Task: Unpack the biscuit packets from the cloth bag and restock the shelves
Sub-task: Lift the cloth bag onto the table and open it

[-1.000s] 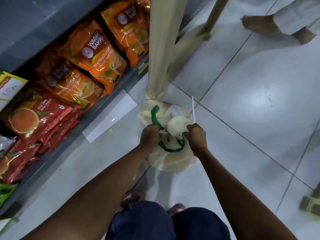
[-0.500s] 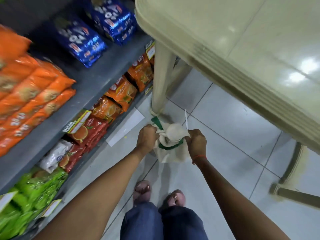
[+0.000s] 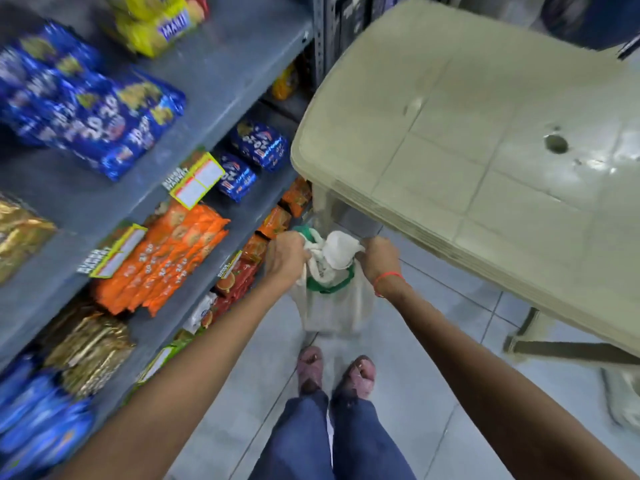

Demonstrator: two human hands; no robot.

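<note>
A cream cloth bag (image 3: 330,306) with green trim hangs above the floor, its top bunched up. My left hand (image 3: 287,259) grips the bag's left edge and my right hand (image 3: 379,259) grips the right edge. What is inside the bag is hidden. Grey shelves (image 3: 221,81) on the left carry blue biscuit packets (image 3: 93,119), orange biscuit packets (image 3: 166,258) and gold packets (image 3: 90,348).
A beige plastic table (image 3: 485,161) stands close on the right, its corner just above the bag and a leg (image 3: 568,351) at the lower right. My feet in sandals (image 3: 336,372) stand on the grey tiled floor (image 3: 433,393). Yellow price labels (image 3: 195,180) stick out from the shelf edges.
The bag has come up off the floor in both hands. The view has risen, so higher shelves and the table top now show.
</note>
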